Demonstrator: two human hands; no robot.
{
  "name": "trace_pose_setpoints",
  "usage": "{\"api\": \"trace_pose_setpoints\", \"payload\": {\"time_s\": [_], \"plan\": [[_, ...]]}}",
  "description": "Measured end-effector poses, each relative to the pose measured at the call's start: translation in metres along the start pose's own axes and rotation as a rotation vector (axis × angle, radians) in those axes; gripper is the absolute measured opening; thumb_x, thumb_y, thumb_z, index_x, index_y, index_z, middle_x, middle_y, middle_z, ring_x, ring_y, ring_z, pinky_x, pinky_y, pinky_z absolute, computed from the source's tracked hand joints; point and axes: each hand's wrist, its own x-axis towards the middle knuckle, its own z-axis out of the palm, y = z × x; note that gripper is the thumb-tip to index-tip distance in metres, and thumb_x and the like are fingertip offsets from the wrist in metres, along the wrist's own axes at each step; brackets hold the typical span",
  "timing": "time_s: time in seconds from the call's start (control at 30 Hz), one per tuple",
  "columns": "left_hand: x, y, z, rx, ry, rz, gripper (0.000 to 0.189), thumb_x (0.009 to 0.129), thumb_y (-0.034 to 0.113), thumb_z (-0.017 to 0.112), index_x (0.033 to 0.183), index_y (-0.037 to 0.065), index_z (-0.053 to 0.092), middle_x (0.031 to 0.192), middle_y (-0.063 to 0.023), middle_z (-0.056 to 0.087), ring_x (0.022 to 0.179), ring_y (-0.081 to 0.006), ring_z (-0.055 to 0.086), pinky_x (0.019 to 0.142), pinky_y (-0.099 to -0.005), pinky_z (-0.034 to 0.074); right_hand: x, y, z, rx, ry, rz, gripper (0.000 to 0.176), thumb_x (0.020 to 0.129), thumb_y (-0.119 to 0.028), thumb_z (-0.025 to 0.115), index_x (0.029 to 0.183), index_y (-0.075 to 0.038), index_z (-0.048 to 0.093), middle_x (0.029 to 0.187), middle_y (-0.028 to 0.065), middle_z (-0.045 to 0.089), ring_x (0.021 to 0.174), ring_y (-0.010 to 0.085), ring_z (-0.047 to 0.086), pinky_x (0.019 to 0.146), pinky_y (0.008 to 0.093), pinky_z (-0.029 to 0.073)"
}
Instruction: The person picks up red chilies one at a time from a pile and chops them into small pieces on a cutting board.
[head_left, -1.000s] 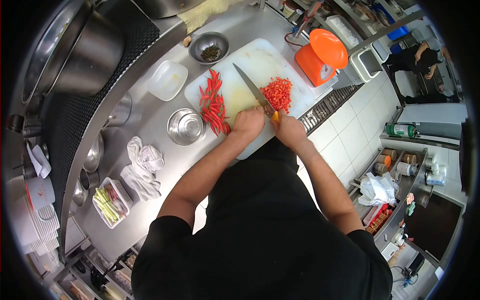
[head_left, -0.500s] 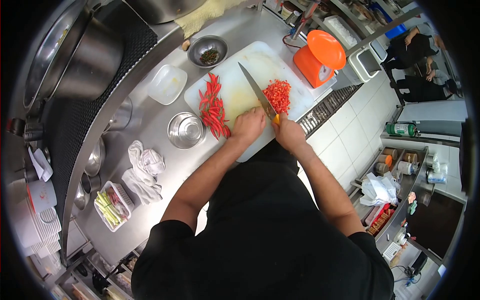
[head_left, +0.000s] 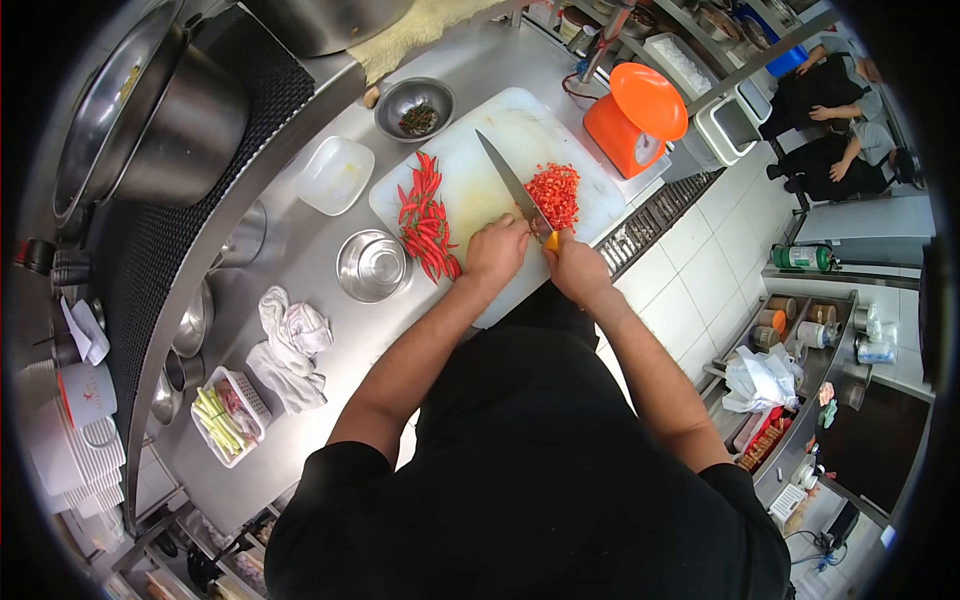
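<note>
My right hand (head_left: pixel 579 267) grips the yellow handle of a kitchen knife (head_left: pixel 508 177), its long blade pointing away over the white cutting board (head_left: pixel 490 120). Beside the blade, my left hand (head_left: pixel 499 250) is closed with curled fingers on the board; what they hold, if anything, is hidden. To the right of the blade is a heap of chopped red chillies (head_left: pixel 553 196). Whole red chillies (head_left: pixel 425 220) lie along the board's left side, left of my left hand.
Left of the board stand a round metal bowl (head_left: pixel 372 266) and a white plastic tub (head_left: pixel 336 175). Behind it is a steel bowl (head_left: pixel 392 97) with dark contents. An orange scale (head_left: pixel 640 110) stands at the right. Crumpled cloths (head_left: pixel 290 340) lie nearer. Two people (head_left: pixel 835 125) are far right.
The view has shifted very slightly. Both hands and the knife stay in nearly the same place on the board. The people at the far right have changed posture.
</note>
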Motion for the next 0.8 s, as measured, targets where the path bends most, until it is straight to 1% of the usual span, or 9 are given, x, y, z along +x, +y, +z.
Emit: {"api": "trace_pose_setpoints", "payload": {"time_s": [0.1,0.3,0.4,0.5,0.6,0.7,0.8], "plan": [[0.001,0.002,0.003,0.051,0.003,0.009,0.015,0.092,0.019,0.069,0.099,0.007,0.064,0.092,-0.0140,0.069,0.085,-0.0371,0.071,0.076,-0.0495,0.058,0.000,0.002,0.003,-0.004,0.018,-0.013,0.041,0.101,-0.034,0.063,0.117,0.003,0.052,0.089,0.0258,0.074,0.084,0.0439,0.074,0.075,0.0533,0.060],[0.008,0.001,0.013,0.239,-0.105,-0.005,0.018,0.092,0.021,0.067,0.094,0.005,0.062,0.090,-0.0144,0.071,0.083,-0.0341,0.073,0.071,-0.0477,0.060,-0.001,0.002,0.007,-0.012,0.037,-0.006,0.043,0.101,-0.034,0.063,0.118,0.003,0.052,0.087,0.0259,0.073,0.082,0.0441,0.074,0.073,0.0539,0.059],[0.009,0.002,0.013,0.281,-0.112,0.024,0.010,0.092,0.016,0.062,0.094,0.006,0.063,0.091,-0.0147,0.070,0.080,-0.0323,0.073,0.069,-0.0460,0.061,-0.002,0.002,0.008,-0.005,0.036,0.005,0.043,0.101,-0.034,0.063,0.119,0.003,0.051,0.087,0.0260,0.073,0.082,0.0444,0.074,0.073,0.0543,0.059],[0.007,0.004,0.009,0.268,-0.027,0.112,0.008,0.094,0.012,0.060,0.098,0.006,0.062,0.092,-0.0147,0.068,0.079,-0.0334,0.073,0.069,-0.0469,0.061,-0.002,0.005,0.011,0.025,0.044,-0.002,0.042,0.101,-0.033,0.063,0.119,0.002,0.050,0.087,0.0261,0.073,0.082,0.0450,0.074,0.073,0.0552,0.058],[0.004,0.006,0.004,0.247,-0.011,0.192,0.011,0.093,0.012,0.063,0.100,0.004,0.060,0.093,-0.0154,0.067,0.082,-0.0355,0.072,0.071,-0.0480,0.061,-0.005,0.006,0.003,0.082,0.071,-0.022,0.040,0.101,-0.032,0.064,0.118,0.001,0.050,0.085,0.0270,0.072,0.081,0.0463,0.073,0.072,0.0565,0.057],[0.004,0.008,0.001,0.210,-0.032,0.231,0.012,0.093,0.011,0.061,0.102,0.004,0.056,0.093,-0.0167,0.067,0.080,-0.0366,0.072,0.070,-0.0493,0.060,-0.008,0.005,-0.010,0.111,0.122,-0.030,0.039,0.101,-0.032,0.065,0.116,0.000,0.051,0.081,0.0279,0.071,0.078,0.0482,0.071,0.070,0.0575,0.056],[0.007,0.008,0.004,0.213,-0.090,0.169,0.012,0.092,0.009,0.060,0.101,0.004,0.054,0.093,-0.0187,0.067,0.076,-0.0386,0.072,0.068,-0.0511,0.060,-0.007,0.007,-0.023,0.157,0.176,-0.020,0.039,0.101,-0.033,0.066,0.113,0.001,0.051,0.078,0.0283,0.070,0.076,0.0495,0.070,0.068,0.0582,0.055]]}}
